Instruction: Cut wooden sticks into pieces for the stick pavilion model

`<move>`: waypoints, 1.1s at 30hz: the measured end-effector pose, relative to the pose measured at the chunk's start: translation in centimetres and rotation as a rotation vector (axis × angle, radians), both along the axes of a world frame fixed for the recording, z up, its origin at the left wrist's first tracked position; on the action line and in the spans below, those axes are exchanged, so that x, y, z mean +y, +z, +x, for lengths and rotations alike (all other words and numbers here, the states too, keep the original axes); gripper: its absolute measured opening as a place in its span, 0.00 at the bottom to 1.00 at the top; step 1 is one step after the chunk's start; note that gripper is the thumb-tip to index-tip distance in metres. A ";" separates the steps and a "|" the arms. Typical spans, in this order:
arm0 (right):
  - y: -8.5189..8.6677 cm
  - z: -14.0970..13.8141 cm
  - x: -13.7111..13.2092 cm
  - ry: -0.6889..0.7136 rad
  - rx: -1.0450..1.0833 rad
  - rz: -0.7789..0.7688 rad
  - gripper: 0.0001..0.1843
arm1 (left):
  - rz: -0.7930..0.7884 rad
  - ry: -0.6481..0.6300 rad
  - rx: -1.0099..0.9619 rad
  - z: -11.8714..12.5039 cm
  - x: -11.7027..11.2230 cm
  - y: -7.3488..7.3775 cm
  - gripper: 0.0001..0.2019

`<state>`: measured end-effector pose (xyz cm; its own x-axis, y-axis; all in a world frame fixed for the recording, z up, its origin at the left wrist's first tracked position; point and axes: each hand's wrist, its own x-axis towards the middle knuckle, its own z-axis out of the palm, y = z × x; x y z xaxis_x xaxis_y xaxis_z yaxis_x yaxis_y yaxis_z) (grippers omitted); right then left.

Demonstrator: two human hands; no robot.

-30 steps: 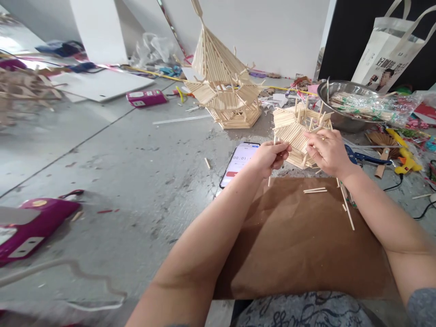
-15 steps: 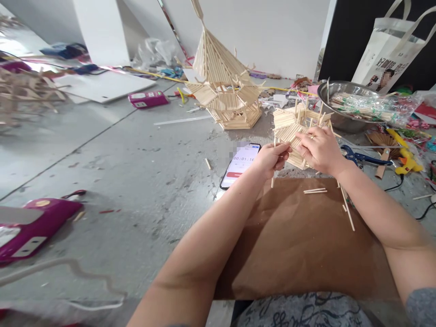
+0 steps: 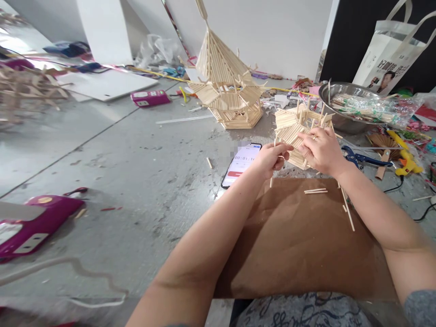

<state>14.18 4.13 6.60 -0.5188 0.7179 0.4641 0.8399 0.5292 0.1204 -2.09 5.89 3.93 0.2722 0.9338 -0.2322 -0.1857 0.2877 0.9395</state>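
My left forearm covers part of the phone (image 3: 235,171); a blue tool (image 3: 369,159) lies beyond my right wrist. Ahead, near my hands, stands the small stick model (image 3: 288,121), with the stick tower (image 3: 226,101) behind. My right hand (image 3: 322,150) is at its roof, my left hand (image 3: 272,159) at its left side; I can't tell whether either grips anything. The brown board (image 3: 306,245) lies on stained gray ground (image 3: 136,190). A metal bowl (image 3: 342,121) holds bagged sticks (image 3: 363,106).
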 end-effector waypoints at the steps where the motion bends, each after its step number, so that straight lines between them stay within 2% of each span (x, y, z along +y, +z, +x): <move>1: -0.1 0.0 0.0 0.006 0.010 0.002 0.22 | -0.002 0.002 0.002 0.0 0.0 0.0 0.05; 6: -0.2 0.1 0.2 0.031 0.056 -0.003 0.22 | -0.019 0.010 -0.027 0.1 0.1 0.0 0.05; 11: -0.2 0.2 0.3 0.061 0.054 -0.033 0.21 | -0.060 0.015 -0.058 0.3 0.5 -0.5 0.14; 15: -0.3 0.3 0.2 0.101 0.052 -0.063 0.21 | -0.043 0.016 -0.073 0.4 0.6 -1.0 0.13; 19: -0.3 0.2 0.3 0.089 0.070 -0.073 0.20 | -0.082 0.008 -0.113 0.6 0.4 -0.8 0.11; 23: 0.8 0.3 -0.2 0.068 0.091 -0.058 0.16 | -0.137 -0.012 -0.111 0.1 0.2 -0.3 0.09; 26: 2.0 0.9 -1.9 0.052 0.145 -0.107 0.14 | -0.068 -0.125 -0.053 -1.2 -0.1 0.2 0.10; 28: 2.4 1.5 -3.4 0.046 0.119 -0.255 0.12 | 0.017 -0.279 0.012 -2.2 -0.3 0.7 0.10; 30: 2.1 2.1 -4.8 0.023 -0.025 -0.445 0.10 | 0.084 -0.442 0.126 -2.9 -0.6 1.3 0.09; 33: 0.4 2.3 -5.8 -0.080 -0.266 -0.658 0.09 | 0.219 -0.605 0.383 -2.7 -1.3 2.1 0.08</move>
<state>16.52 -1.64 6.96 -0.4884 0.8462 -0.2130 0.8657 0.5005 0.0033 -4.82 4.63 6.01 0.6902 0.6826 -0.2401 0.2973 0.0349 0.9541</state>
